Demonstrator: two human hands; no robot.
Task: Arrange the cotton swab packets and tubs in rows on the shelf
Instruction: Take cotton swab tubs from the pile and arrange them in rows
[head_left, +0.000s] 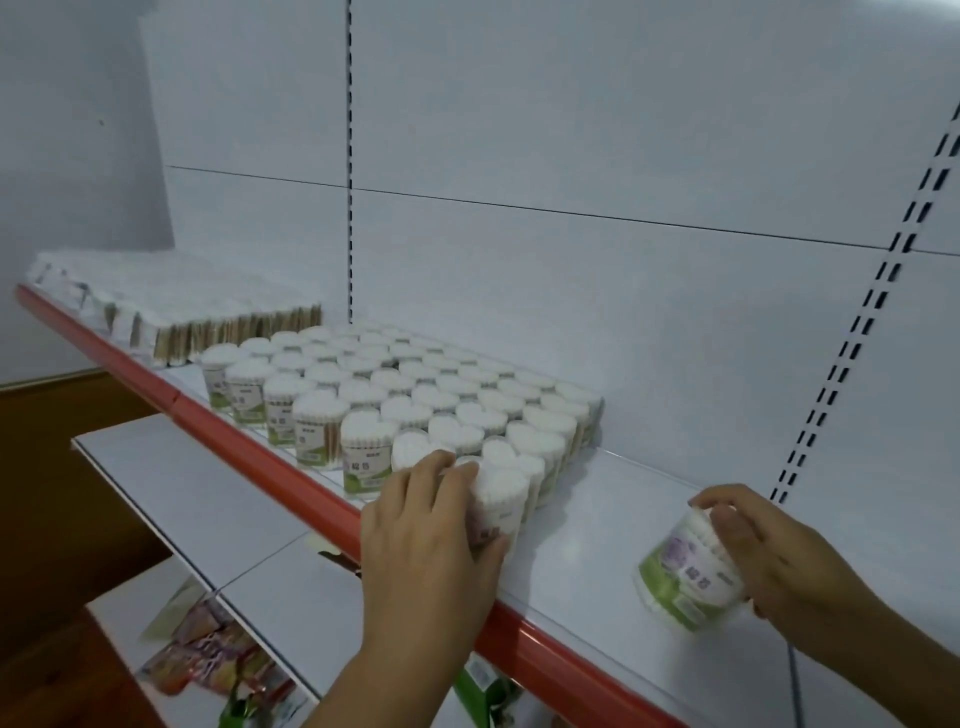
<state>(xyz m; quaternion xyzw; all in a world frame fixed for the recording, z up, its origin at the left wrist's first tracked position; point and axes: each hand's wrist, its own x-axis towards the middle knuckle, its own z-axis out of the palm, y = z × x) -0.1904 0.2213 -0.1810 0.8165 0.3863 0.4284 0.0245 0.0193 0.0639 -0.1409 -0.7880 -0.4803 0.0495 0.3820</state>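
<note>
To the left of the block of tubs (415, 384), the cotton swab packets (171, 306) stood in tight rows on the shelf (597, 519), and the last packets seemed to touch the block's far left corner. The block itself ran along the red front rail (260, 452). Every tub in it was full of swabs standing upright, with the white tips up and the wooden sticks showing through the clear wall.

At the near right corner of the block, my left hand (431, 535) gripped one tub (501, 499). My fingers were curled round its side, and the tub touched its neighbours in the block.

Well apart to the right of the block, my right hand (779, 561) held a second tub (685, 571), which was tilted. My fingers were curled over its upper edge. I could not tell whether its base touched the shelf.

I judged these tubs to be light, with a thin and rather stiff plastic wall that could dent under a hard squeeze. The printed label looked smooth, so perhaps slippery. The best hold, I thought, was round the side wall near the middle, not by the lid, which might come off and spill the swabs.
</note>
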